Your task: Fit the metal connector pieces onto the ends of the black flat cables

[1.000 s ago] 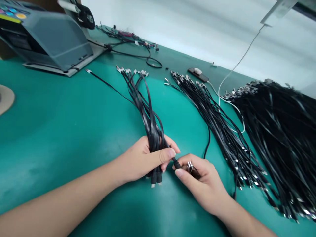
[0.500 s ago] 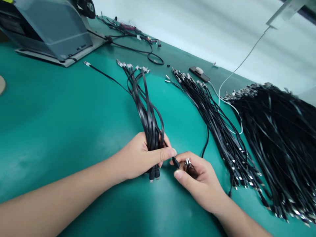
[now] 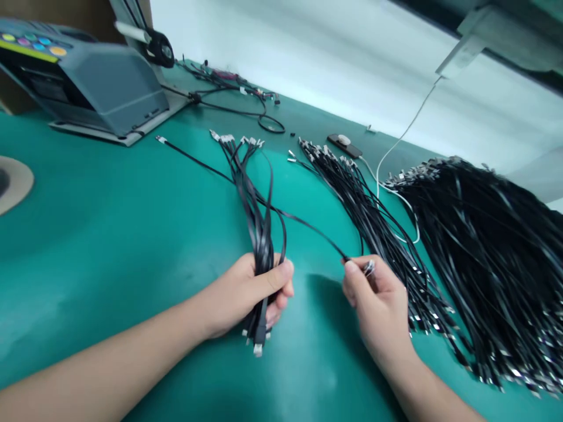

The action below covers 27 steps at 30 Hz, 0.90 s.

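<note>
My left hand (image 3: 253, 290) is wrapped round a bundle of flat black USB cables (image 3: 259, 228), just above their lower plugs, which poke out below the fist. The bundle's far ends, with silvery plugs, lie fanned on the green table. My right hand (image 3: 373, 293) pinches the near end of a single black cable (image 3: 308, 224) between thumb and fingers. This cable runs up and left across the bundle to a USB plug (image 3: 160, 139) on the table. A small shiny metal piece (image 3: 368, 268) shows inside the curled right fingers; its kind is unclear.
Right of my hands lies a loose row of black cables (image 3: 365, 205), with a much bigger heap (image 3: 488, 252) beyond. A dark phone-like device (image 3: 344, 146) with a white cord (image 3: 379, 170) sits behind. A grey machine (image 3: 114, 88) with coloured buttons stands back left, near a tan roll (image 3: 17, 184).
My right hand has moved right, drawing one cable's end away from the bundle. My left hand stays closed on the bundle and sits slightly lower. The camera view has tipped up a little.
</note>
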Available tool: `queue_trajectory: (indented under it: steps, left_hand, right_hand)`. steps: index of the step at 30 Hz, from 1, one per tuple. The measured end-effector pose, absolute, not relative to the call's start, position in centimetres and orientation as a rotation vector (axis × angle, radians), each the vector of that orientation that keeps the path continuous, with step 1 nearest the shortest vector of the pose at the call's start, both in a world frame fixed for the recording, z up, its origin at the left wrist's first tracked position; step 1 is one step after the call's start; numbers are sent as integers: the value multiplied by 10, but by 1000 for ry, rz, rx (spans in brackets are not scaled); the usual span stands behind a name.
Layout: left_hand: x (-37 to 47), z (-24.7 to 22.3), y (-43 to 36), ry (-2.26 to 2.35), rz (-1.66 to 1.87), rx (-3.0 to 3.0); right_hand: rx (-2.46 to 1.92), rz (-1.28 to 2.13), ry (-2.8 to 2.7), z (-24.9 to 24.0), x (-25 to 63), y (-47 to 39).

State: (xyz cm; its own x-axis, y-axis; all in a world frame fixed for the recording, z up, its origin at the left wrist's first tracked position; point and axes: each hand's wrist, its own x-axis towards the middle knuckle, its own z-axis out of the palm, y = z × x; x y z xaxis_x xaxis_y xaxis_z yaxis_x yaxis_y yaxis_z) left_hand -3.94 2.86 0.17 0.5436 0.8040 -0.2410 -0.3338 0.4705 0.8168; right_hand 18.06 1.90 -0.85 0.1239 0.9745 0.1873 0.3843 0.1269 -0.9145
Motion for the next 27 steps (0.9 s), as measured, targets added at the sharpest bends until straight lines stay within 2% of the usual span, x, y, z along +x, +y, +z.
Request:
queue_trajectory:
  steps: [3, 6, 11, 14, 16, 19, 22, 24, 27]
  left_hand:
    - [-41, 7, 25, 423, 955, 601]
    - [-43, 12, 26, 393, 1067, 522]
    - [-39, 8, 28, 594, 935, 581]
    - [-37, 5, 26, 717, 820, 687]
    - [-36, 4, 26, 750, 781, 731]
    - [-38, 2, 25, 756, 774, 781]
    - [-40, -1, 25, 783, 748, 871]
    - [-41, -3, 25, 821, 748, 928]
    - [-41, -6, 26, 817, 784, 988]
  right_hand:
    - [-1447, 388, -1233, -8, 199, 39]
    - [-1388, 125, -1077, -2, 217, 58]
    - [-1263, -143, -1033, 11, 227, 60]
    - [-1153, -217, -1291, 11, 216, 40]
    - [-1099, -85, -1624, 8, 204, 25]
    - [-1164, 472, -2033, 2, 183, 10]
    - [-1234, 987, -2132, -2, 168, 6]
    - [-1236, 1152, -2078, -3, 164, 5]
    - [-1223, 1213, -2038, -1, 165, 4]
